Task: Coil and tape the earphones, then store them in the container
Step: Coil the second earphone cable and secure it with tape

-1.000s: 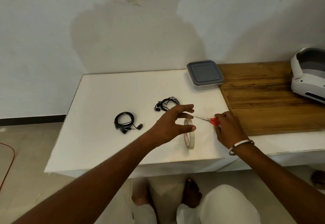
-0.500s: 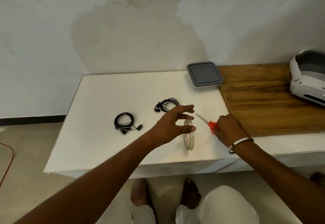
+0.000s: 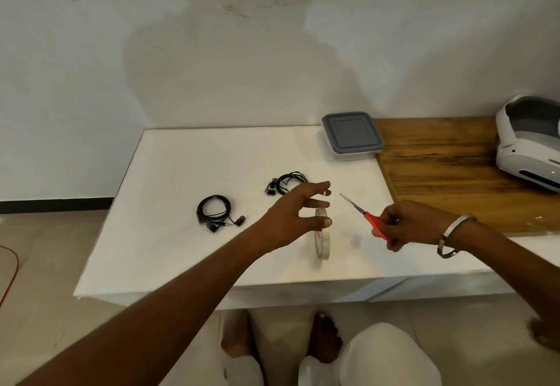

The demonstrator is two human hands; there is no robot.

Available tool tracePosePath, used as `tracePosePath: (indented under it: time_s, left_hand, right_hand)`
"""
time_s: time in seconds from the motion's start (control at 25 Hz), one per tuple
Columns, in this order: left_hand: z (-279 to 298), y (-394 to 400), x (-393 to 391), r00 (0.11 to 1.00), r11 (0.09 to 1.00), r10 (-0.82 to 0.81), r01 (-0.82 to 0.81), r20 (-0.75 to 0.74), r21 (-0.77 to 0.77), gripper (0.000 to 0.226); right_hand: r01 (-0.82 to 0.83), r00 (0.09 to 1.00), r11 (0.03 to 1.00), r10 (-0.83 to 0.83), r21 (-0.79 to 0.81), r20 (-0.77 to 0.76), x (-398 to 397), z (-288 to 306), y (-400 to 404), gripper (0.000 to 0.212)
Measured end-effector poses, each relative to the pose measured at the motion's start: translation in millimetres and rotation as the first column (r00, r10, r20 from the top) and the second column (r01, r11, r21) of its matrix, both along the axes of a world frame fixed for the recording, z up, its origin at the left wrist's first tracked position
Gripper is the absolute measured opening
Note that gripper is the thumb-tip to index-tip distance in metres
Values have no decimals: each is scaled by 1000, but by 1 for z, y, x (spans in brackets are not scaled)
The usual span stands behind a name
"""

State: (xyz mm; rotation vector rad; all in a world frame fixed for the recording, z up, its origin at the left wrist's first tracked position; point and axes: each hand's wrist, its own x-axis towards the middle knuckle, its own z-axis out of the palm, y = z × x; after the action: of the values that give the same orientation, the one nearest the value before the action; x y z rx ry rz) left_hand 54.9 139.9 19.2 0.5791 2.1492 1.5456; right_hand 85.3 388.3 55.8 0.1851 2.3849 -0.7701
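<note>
2 sets of black earphones lie on the white table, both coiled. The nearer coil sits left of centre, its buds and plug trailing toward you. The farther coil lies just behind your left hand, partly hidden by the fingertips.

Your left hand hovers over the tape roll, which stands on edge. The fingers are spread and loosely curved, thumb below and the others above, with a clear gap between them. The thumb tip looks to be at the roll's top edge; you cannot tell whether it touches.

Your right hand grips the red handles of the scissors, fingers curled around them. The blades are together and point up-left toward the left hand. A metal bangle sits on that wrist.

The container, grey lid on, rests at the table's back right corner, against the wooden board. A white headset lies on the board's far right.
</note>
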Motion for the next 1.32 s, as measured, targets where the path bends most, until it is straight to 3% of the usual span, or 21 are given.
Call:
tracePosePath:
  time_s: [0.08,0.16,0.4,0.6,1.16,1.32]
  left_hand:
    - [0,2,0,999,999,-26,26,-19,-29,69]
    - [1,3,-2,997,997,-65,63,-34,-52,71]
    - [3,2,-5,991,989,-125,121,-42,-89,73]
    - [5,0,-6,990,987,-139,135,-33,-91,72]
    - [10,2,-5,989,984,-144,145,14,-107,74]
    - [13,1,-5,984,983,-172,174,49,-63,91]
  right_hand:
    - [-161,982,976,143,148,126,-3,7,2,36]
    - [-248,958,949,211,194,193,-6,14,-1,44]
    - [-370,915,906,317,205,251,-27,24,-19,36]
    - [-408,899,895,359,183,250,-35,32,-21,35]
    - [-521,848,770,517,368,117,-46,31,-22,22]
    - [-520,839,762,540,386,63,-46,30,-21,17]
